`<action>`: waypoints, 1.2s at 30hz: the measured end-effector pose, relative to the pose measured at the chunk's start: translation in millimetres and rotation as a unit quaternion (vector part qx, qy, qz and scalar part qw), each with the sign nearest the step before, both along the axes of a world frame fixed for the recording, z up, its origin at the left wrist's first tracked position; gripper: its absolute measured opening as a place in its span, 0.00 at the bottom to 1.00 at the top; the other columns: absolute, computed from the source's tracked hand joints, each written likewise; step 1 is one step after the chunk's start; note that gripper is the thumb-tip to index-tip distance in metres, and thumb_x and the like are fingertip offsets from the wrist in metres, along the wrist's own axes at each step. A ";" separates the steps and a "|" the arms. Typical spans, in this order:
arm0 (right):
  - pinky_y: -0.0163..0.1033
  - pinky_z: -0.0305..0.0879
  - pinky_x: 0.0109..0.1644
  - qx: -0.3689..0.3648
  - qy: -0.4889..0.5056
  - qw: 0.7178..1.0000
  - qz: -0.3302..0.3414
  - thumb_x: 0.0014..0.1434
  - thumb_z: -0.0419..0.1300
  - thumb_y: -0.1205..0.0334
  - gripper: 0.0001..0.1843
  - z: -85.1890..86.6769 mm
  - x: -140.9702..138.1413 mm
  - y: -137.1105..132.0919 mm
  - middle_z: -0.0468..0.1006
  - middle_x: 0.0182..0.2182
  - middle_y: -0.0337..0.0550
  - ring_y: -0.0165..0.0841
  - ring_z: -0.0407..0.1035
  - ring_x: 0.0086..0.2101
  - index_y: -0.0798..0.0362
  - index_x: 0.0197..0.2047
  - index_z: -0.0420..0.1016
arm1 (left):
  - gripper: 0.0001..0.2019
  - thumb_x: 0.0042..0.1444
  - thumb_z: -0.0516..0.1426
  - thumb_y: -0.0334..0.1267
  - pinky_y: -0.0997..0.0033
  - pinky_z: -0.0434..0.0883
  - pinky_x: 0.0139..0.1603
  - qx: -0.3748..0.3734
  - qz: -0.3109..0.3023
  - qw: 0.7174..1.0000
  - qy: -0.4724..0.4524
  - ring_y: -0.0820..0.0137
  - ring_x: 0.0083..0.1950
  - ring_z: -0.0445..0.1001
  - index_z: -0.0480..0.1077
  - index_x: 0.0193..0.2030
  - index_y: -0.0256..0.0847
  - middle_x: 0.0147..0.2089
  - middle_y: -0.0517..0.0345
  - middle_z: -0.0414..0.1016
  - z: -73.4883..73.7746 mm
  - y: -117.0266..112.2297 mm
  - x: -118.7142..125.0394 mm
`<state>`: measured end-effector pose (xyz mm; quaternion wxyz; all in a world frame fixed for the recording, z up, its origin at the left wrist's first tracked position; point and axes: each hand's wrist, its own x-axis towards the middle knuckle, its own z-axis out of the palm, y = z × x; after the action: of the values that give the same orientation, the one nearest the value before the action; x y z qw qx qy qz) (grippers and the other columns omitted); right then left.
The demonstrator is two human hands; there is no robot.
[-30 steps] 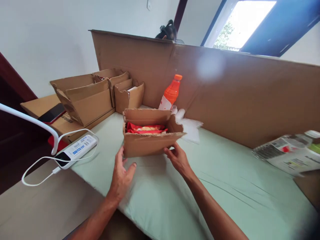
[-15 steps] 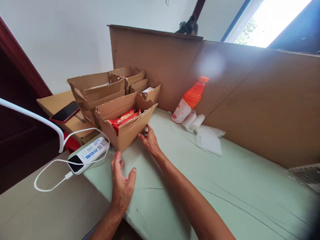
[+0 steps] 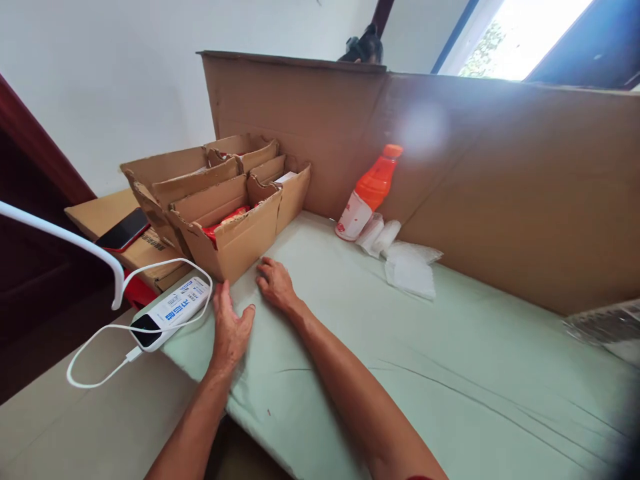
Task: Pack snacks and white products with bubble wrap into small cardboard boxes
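Observation:
The front cardboard box [image 3: 249, 233], open at the top with red packets [image 3: 231, 219] inside, sits against several similar boxes. My left hand [image 3: 231, 333] is open at its near corner, with fingertips close to the cardboard; whether they touch it I cannot tell. Just off the box's right side, my right hand [image 3: 277, 283] rests low over the green cloth [image 3: 340, 320], its fingers loosely bent and holding nothing. Left of my left hand lies a white power bank [image 3: 173, 313] with a white cable [image 3: 103, 328] plugged in.
An orange-capped bottle [image 3: 369, 193] leans at the tall cardboard partition [image 3: 475, 187], beside clear plastic bags [image 3: 410, 267]. A phone [image 3: 123, 230] lies on a flat carton [image 3: 160, 250]. Clear plastic [image 3: 605, 327] sits far right. Part of a person's head [image 3: 367, 47] shows behind the partition.
The front box has moved back and now sits flush against the other boxes. My right hand has come away from its side, while my left hand stays near its corner. The view has shifted slightly.

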<state>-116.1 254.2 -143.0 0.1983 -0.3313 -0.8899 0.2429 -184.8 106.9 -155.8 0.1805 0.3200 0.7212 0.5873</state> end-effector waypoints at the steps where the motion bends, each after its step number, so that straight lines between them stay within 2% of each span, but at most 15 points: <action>1: 0.53 0.56 0.68 0.011 -0.013 1.000 0.012 0.63 0.58 0.67 0.20 1.1 8.0 -10.4 0.68 0.64 0.57 0.46 0.60 0.64 0.58 0.57 0.75 | 0.37 0.55 0.59 0.41 0.46 0.63 0.69 0.004 0.002 1.000 0.021 0.50 0.71 0.62 0.56 0.70 0.37 0.72 0.36 0.55 -2.0 -2.0 0.1; 5: 0.54 0.54 0.68 0.056 -0.052 0.995 0.057 0.67 0.57 0.60 0.21 2.5 53.5 -59.5 0.67 0.66 0.55 0.45 0.57 0.66 0.55 0.62 0.71 | 0.29 0.55 0.56 0.43 0.45 0.66 0.66 -0.006 -0.014 0.994 0.111 0.51 0.65 0.69 0.65 0.63 0.36 0.62 0.39 0.68 -4.5 -10.9 1.9; 8: 0.52 0.55 0.67 0.122 -0.090 0.984 0.089 0.69 0.56 0.55 0.23 0.3 96.7 -94.5 0.65 0.67 0.54 0.45 0.56 0.66 0.54 0.64 0.67 | 0.22 0.55 0.54 0.45 0.49 0.70 0.63 -0.028 -0.061 0.977 0.204 0.52 0.63 0.71 0.72 0.55 0.39 0.59 0.42 0.71 -2.5 -15.9 2.4; 11: 0.51 0.55 0.67 0.168 -0.111 0.975 0.092 0.69 0.55 0.52 0.24 -1.0 143.5 -126.5 0.66 0.67 0.53 0.44 0.57 0.65 0.54 0.64 0.65 | 0.21 0.56 0.51 0.48 0.49 0.73 0.58 -0.059 -0.104 0.959 0.257 0.50 0.61 0.72 0.73 0.51 0.39 0.59 0.41 0.72 -1.9 -21.2 1.7; 13: 0.49 0.55 0.66 0.185 -0.119 0.972 0.084 0.69 0.54 0.51 0.24 1.1 173.5 -148.0 0.66 0.66 0.51 0.44 0.58 0.64 0.54 0.64 0.65 | 0.21 0.56 0.50 0.50 0.46 0.72 0.59 -0.083 -0.124 0.945 0.291 0.48 0.61 0.71 0.73 0.49 0.41 0.59 0.42 0.72 -4.5 -23.9 2.7; 16: 0.47 0.55 0.66 0.206 -0.132 0.967 0.072 0.70 0.52 0.49 0.25 8.4 210.8 -179.5 0.66 0.65 0.48 0.43 0.58 0.63 0.53 0.63 0.65 | 0.20 0.59 0.48 0.53 0.37 0.65 0.65 -0.126 -0.174 0.902 0.373 0.46 0.64 0.67 0.70 0.51 0.49 0.63 0.52 0.71 -12.3 -21.8 14.1; 18: 0.46 0.55 0.67 0.213 -0.139 0.965 0.066 0.70 0.52 0.49 0.24 13.8 229.1 -198.1 0.66 0.65 0.46 0.41 0.58 0.63 0.53 0.63 0.66 | 0.22 0.61 0.45 0.54 0.34 0.60 0.67 -0.135 -0.230 0.864 0.426 0.43 0.67 0.64 0.68 0.55 0.49 0.66 0.52 0.68 -17.2 -15.9 32.8; 21: 0.45 0.54 0.67 0.217 -0.143 0.964 0.061 0.70 0.52 0.48 0.23 18.4 248.9 -220.6 0.68 0.64 0.44 0.40 0.58 0.63 0.52 0.61 0.68 | 0.30 0.63 0.42 0.55 0.37 0.58 0.68 -0.111 -0.316 0.810 0.481 0.43 0.70 0.61 0.68 0.60 0.38 0.68 0.38 0.66 -19.5 -3.0 76.4; 23: 0.44 0.55 0.66 0.220 -0.142 0.963 0.064 0.70 0.51 0.47 0.22 18.3 260.3 -232.0 0.69 0.63 0.42 0.39 0.59 0.63 0.51 0.60 0.71 | 0.32 0.63 0.41 0.54 0.39 0.55 0.70 -0.093 -0.352 0.781 0.507 0.45 0.72 0.59 0.68 0.62 0.35 0.68 0.34 0.65 -18.3 7.0 110.9; 26: 0.42 0.57 0.65 0.214 -0.138 0.962 0.099 0.72 0.52 0.53 0.17 15.6 281.2 -244.6 0.72 0.62 0.38 0.36 0.59 0.64 0.48 0.56 0.75 | 0.31 0.64 0.43 0.52 0.37 0.52 0.71 -0.075 -0.383 0.760 0.520 0.45 0.73 0.57 0.69 0.63 0.33 0.69 0.33 0.65 -16.6 17.7 163.4; 28: 0.38 0.59 0.63 0.180 -0.117 0.970 0.111 0.71 0.53 0.57 0.14 15.2 300.5 -250.7 0.76 0.58 0.36 0.32 0.64 0.61 0.49 0.52 0.77 | 0.30 0.64 0.47 0.51 0.36 0.49 0.71 -0.052 -0.416 0.751 0.510 0.45 0.73 0.56 0.69 0.64 0.34 0.70 0.33 0.64 -16.6 15.1 197.4; 30: 0.36 0.63 0.59 0.134 -0.071 0.987 0.059 0.70 0.55 0.59 0.11 19.4 326.3 -254.4 0.82 0.50 0.37 0.30 0.72 0.52 0.52 0.47 0.78 | 0.29 0.62 0.52 0.50 0.36 0.47 0.73 -0.019 -0.468 0.736 0.489 0.45 0.74 0.56 0.69 0.65 0.38 0.71 0.36 0.63 -15.9 1.5 229.2; 32: 0.37 0.67 0.55 0.108 -0.019 0.993 -0.045 0.68 0.56 0.63 0.09 30.7 361.0 -254.0 0.85 0.43 0.38 0.30 0.76 0.44 0.52 0.44 0.78 | 0.28 0.60 0.56 0.49 0.37 0.44 0.74 0.010 -0.538 0.706 0.460 0.47 0.75 0.55 0.69 0.66 0.44 0.72 0.40 0.62 -12.0 -21.0 256.8; 34: 0.40 0.69 0.52 0.127 0.013 0.978 -0.168 0.67 0.55 0.65 0.10 49.2 406.3 -249.1 0.84 0.45 0.43 0.33 0.77 0.46 0.51 0.47 0.77 | 0.30 0.59 0.59 0.49 0.35 0.41 0.74 0.024 -0.621 0.659 0.423 0.46 0.76 0.52 0.65 0.69 0.49 0.74 0.43 0.58 -3.8 -46.7 278.9; 36: 0.45 0.70 0.54 0.199 -0.010 0.932 -0.301 0.68 0.54 0.63 0.11 72.2 461.6 -241.8 0.83 0.49 0.47 0.37 0.76 0.49 0.50 0.49 0.77 | 0.33 0.59 0.59 0.50 0.33 0.38 0.74 0.023 -0.696 0.606 0.384 0.45 0.77 0.47 0.61 0.71 0.50 0.76 0.45 0.53 7.3 -69.0 294.8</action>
<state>345.5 12.4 -70.8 0.3156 -0.5397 -0.7804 -0.0137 110.0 37.9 -148.6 0.2343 0.9255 0.2705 0.1239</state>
